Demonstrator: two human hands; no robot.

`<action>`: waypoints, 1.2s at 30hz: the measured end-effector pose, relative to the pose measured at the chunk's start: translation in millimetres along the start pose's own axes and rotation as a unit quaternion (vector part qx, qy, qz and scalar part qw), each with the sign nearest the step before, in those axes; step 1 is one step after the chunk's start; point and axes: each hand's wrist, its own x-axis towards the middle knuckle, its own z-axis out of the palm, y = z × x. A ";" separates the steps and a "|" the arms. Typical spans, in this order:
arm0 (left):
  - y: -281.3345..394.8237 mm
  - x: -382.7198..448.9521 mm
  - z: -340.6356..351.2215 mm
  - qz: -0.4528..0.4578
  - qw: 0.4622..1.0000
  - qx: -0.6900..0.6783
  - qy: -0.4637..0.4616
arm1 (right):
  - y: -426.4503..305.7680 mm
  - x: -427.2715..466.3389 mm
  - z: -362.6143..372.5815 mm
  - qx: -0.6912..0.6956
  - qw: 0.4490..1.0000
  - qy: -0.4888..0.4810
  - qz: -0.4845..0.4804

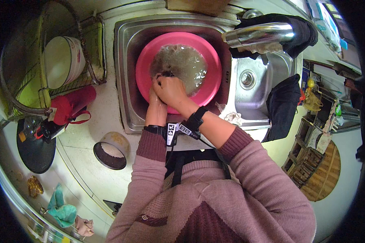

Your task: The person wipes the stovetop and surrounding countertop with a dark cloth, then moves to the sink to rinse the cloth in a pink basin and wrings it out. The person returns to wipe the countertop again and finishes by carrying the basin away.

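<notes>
A pink plastic basin of cloudy, bubbly water stands in the larger steel sink bowl. My two hands are pressed together over its near side. The right hand is curled into a fist around a small dark wet cloth, most of which is hidden. Close against it on the left is my left hand, wet and partly covered by the right one, so its fingers are hard to see. Below the dark cloth, the water hides whatever else lies in the basin.
A chrome faucet draped with black cloth juts in at upper right, above a smaller sink bowl. Black cloth hangs over that bowl's edge. Leftward are a dish rack with bowls, a red bottle and a metal pot.
</notes>
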 end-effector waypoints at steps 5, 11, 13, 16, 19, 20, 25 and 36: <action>-12.5 10.0 8.9 -0.010 0.983 0.071 0.172 | 46.3 39.4 7.4 0.048 0.993 0.055 0.091; 12.6 -6.8 18.0 -0.019 0.944 0.235 0.232 | 144.8 54.9 -9.8 0.013 0.966 0.025 0.256; 20.7 -11.6 14.5 -0.031 0.935 0.256 0.245 | 152.9 40.1 4.4 -0.001 0.965 0.025 0.262; 21.9 -15.0 5.9 -0.048 0.938 0.246 0.239 | 145.8 15.3 25.3 -0.146 0.975 -0.049 0.159; 16.6 -16.7 -0.1 -0.058 0.944 0.231 0.230 | 139.1 11.6 23.7 -0.180 0.963 -0.186 0.081; 15.1 -18.7 -1.4 -0.061 0.946 0.219 0.231 | 138.0 13.7 19.4 -0.158 0.965 -0.146 0.148; 3.8 -20.8 3.8 -0.092 0.944 0.211 0.235 | 114.1 16.7 -0.3 -0.241 0.941 -0.230 0.065; -4.3 -10.0 6.6 -0.104 0.991 0.047 0.070 | 44.8 -37.5 -104.1 0.186 0.970 -0.126 -0.097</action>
